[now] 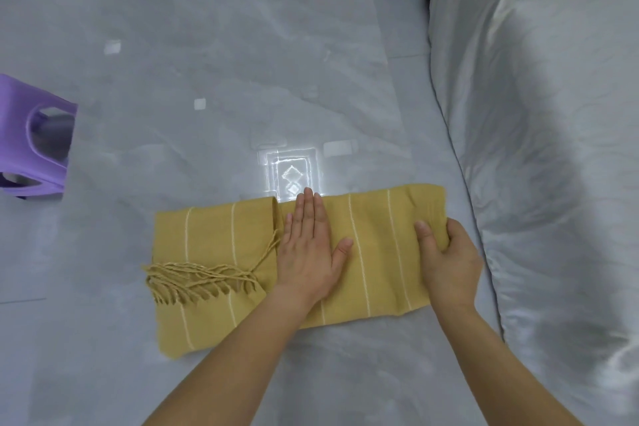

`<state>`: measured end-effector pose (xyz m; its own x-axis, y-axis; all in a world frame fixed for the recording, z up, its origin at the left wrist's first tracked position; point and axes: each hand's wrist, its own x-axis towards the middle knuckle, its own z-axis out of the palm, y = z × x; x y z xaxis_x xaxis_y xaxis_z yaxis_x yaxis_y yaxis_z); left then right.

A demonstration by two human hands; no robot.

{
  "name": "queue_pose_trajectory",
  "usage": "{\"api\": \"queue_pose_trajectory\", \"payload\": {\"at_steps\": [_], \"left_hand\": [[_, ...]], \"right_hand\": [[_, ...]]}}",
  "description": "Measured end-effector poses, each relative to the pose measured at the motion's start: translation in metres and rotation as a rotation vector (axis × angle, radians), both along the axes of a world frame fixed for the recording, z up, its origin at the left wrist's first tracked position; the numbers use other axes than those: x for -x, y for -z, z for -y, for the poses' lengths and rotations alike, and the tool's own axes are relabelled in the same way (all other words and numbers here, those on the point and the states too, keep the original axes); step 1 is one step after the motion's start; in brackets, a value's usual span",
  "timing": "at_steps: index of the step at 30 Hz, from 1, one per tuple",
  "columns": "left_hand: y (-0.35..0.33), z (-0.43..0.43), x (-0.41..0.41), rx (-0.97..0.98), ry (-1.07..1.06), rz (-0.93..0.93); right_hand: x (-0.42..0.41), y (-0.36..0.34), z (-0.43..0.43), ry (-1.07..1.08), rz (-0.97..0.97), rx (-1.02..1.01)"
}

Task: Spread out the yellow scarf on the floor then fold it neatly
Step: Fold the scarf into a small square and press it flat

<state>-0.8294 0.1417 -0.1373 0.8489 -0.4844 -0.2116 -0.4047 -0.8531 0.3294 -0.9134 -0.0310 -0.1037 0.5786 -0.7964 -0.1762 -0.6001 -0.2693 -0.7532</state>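
Yellow scarf [214,252], already folded into a band on the floor [173,79]: left hand [308,249] presses flat and open to anchor it, while right hand [446,252] pinches the end fold, apparently to turn it over.

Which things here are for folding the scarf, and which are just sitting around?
For the job: yellow scarf, left hand pressing flat on it, right hand gripping its right end, floor under it.

Just lying about: purple stool, white bedding.
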Motion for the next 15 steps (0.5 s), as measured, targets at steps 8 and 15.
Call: {"api": "queue_pose_trajectory", "payload": {"at_steps": [8, 15], "left_hand": [[-0.041, -0.029, -0.012, 0.147, -0.044, -0.014], [-0.047, -0.045, -0.008, 0.175, -0.042, -0.022]], "right_hand": [[-0.020, -0.038, -0.072, -0.088, 0.020, 0.061], [-0.027, -0.043, -0.090, -0.088, -0.040, -0.048]]}}
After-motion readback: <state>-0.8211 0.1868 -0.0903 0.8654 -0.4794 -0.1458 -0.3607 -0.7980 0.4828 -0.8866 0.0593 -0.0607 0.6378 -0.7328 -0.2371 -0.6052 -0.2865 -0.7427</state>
